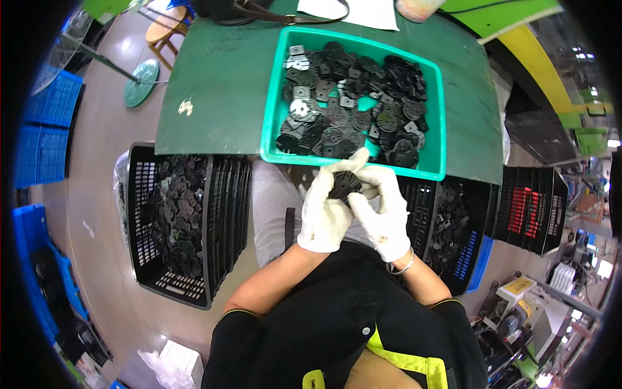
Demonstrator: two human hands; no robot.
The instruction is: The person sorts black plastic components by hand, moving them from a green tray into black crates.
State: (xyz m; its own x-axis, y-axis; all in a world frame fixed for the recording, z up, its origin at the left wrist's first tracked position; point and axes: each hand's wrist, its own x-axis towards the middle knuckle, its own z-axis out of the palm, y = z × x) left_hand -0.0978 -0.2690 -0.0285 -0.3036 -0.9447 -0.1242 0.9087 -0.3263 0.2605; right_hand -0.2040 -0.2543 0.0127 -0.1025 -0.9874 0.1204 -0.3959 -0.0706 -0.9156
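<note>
Pinching a small black part (343, 185) between both gloved hands, the person is keeping it just below the near rim of the green tray (272, 104). The left hand (324, 214) is wrapping its fingers (338, 170) over the part's left and top edges, thumb tip pointing up toward the tray; the right hand (387, 211) is closing on the right edge, fingers curled narrow. Both hands are touching the part, so neither is nearer (the part looks flat and roundish, its long axis cannot be told). The part is sitting level with the fingertips, between them, facing the camera. Farther out, the tray is resting on a dark green table (214, 97), filled with like parts. A black crate (175, 220) of parts is standing at the person's left, another crate (453, 227) at the right.
</note>
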